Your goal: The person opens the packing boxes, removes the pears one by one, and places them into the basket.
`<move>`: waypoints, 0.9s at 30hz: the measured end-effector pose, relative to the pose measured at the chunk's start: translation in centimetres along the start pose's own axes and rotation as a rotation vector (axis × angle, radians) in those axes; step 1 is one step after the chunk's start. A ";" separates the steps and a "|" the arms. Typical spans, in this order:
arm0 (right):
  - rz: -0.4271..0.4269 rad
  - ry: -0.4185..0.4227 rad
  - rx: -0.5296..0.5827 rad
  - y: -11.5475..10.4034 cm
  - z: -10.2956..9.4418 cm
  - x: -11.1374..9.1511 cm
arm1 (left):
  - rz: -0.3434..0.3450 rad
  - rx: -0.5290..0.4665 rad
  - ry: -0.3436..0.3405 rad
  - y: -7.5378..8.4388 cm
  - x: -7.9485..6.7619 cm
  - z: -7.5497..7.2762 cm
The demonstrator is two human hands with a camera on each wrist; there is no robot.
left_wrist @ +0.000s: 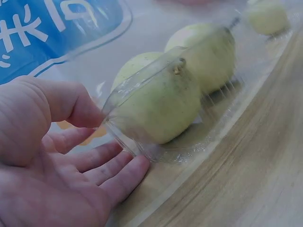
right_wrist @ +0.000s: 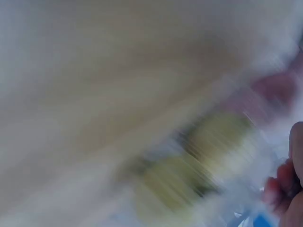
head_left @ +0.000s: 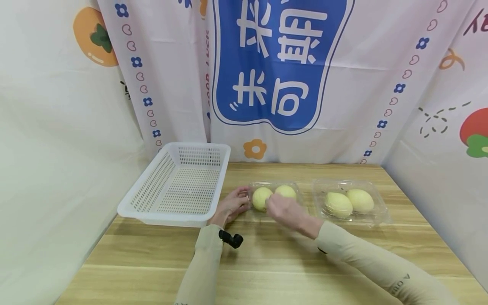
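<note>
A clear plastic box (head_left: 249, 215) with two pale yellow-green pears, a left one (head_left: 262, 198) and a right one (head_left: 286, 191), lies on the table. My left hand (head_left: 231, 205) pinches the box's left end; in the left wrist view the thumb is at its upper edge and the fingers lie against the end wall. Over the box's near right part is my right hand (head_left: 286, 212), its fingers curled. No object shows in it, though it is blurred, and in the right wrist view only part of it shows at the right edge.
A white perforated basket (head_left: 173, 218) stands to the left on the wooden table (head_left: 267, 271). To the right lies a second clear box (head_left: 375, 216) holding two pears. A printed cloth (head_left: 343, 144) hangs behind the table, with white cloth at both sides.
</note>
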State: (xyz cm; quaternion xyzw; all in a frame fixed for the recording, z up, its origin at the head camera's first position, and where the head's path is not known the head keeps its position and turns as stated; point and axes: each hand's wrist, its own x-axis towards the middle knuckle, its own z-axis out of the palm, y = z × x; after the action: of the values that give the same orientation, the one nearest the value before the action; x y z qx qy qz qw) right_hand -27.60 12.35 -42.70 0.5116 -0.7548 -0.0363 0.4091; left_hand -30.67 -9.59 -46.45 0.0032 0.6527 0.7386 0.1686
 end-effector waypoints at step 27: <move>0.152 -0.148 0.147 5.8 -3.4 5.1 | -0.055 0.025 0.032 0.7 0.2 0.6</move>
State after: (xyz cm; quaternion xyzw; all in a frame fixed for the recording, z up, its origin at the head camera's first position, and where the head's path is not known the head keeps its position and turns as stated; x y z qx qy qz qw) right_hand -30.38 12.24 -34.77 0.4774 -0.8201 0.0124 0.3153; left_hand -30.89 -8.98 -45.70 -0.0245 0.6643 0.7254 0.1784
